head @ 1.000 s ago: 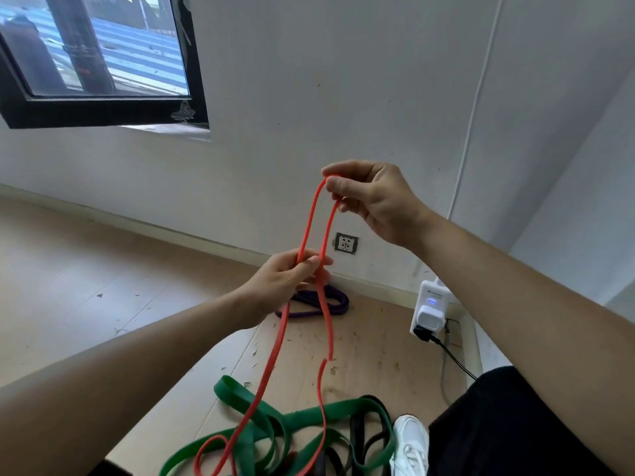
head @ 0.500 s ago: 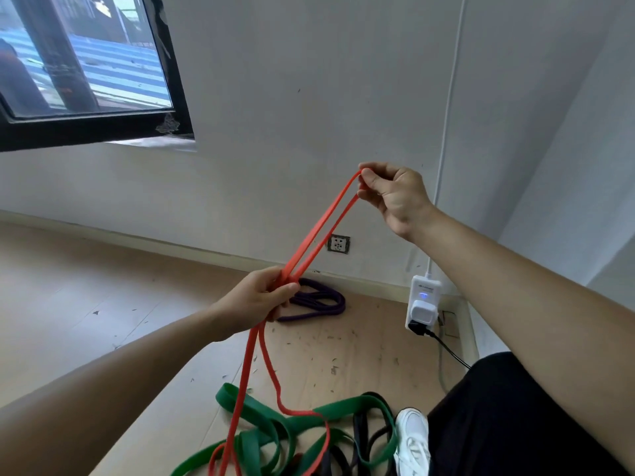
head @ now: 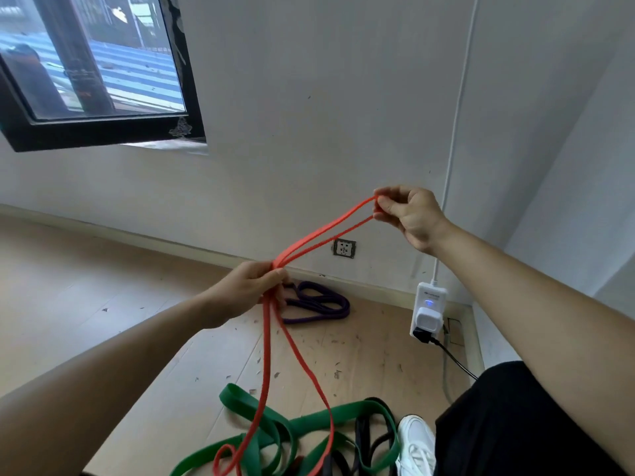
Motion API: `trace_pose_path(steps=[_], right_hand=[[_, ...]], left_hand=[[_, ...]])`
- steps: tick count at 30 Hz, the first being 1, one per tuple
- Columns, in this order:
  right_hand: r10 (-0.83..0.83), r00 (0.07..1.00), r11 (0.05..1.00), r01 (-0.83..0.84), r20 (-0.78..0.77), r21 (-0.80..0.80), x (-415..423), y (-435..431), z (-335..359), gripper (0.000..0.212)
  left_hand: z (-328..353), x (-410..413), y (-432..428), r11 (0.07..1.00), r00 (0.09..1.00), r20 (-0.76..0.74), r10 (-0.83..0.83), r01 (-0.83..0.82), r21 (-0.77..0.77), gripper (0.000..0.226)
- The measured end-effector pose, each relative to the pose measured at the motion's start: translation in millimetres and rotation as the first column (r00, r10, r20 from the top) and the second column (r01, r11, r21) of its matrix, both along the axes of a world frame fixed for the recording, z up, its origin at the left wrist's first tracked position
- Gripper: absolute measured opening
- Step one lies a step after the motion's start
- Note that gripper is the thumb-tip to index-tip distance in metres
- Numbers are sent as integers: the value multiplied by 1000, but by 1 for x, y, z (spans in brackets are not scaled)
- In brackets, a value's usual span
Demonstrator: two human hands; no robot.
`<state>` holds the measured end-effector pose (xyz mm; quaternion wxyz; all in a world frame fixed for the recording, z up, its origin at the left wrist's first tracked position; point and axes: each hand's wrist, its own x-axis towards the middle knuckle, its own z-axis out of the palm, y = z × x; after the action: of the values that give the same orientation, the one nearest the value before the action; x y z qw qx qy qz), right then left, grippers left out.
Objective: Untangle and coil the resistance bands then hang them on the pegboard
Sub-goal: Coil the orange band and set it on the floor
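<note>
A thin red resistance band (head: 319, 233) stretches as a double strand between my two hands. My right hand (head: 407, 214) pinches its looped end up near the wall. My left hand (head: 251, 290) grips both strands lower down, and the rest hangs to the floor. There the red band runs into a tangle of a wide green band (head: 292, 427) and a black band (head: 364, 441). A purple band (head: 319, 304) lies apart by the skirting board. No pegboard is in view.
A white power strip (head: 427, 309) with a plugged-in adapter and black cable leans at the wall's foot. A wall socket (head: 344, 248) sits above the skirting. My white shoe (head: 415, 444) and black trouser leg are at the lower right. A black-framed window (head: 103, 132) is upper left.
My right hand has drawn the red loop up and to the right, pulling the strands taut. My left hand has slid along the band and stays low.
</note>
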<state>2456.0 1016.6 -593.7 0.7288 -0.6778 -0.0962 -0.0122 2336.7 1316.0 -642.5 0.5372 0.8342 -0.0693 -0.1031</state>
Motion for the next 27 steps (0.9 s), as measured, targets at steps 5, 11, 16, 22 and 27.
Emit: trace_pose_path(steps=[5,11,16,22,27], right_hand=[[188,969,923,-230,-158,-308,-2,-10,-30,24],[436,821,424,-548,-368,-721,-6,17,-55,19],[500,765,302,-593,-405,-746,-21,52,-42,55],[670,724,588,-651,-162,-480,-46,99,-6,40],[660,723,578,-663,-206,-476,-44,101,1,27]], left_hand=[[17,4,30,982,965,182,186,-181,-47,21],[33,2,22,980,959,217,183,-160,-119,23],[41,3,9,998,982,180,63,-57,-41,23],[45,0,-2,994,982,187,-36,15,110,17],[49,-4,3,989,957,289,-4,-39,144,14]])
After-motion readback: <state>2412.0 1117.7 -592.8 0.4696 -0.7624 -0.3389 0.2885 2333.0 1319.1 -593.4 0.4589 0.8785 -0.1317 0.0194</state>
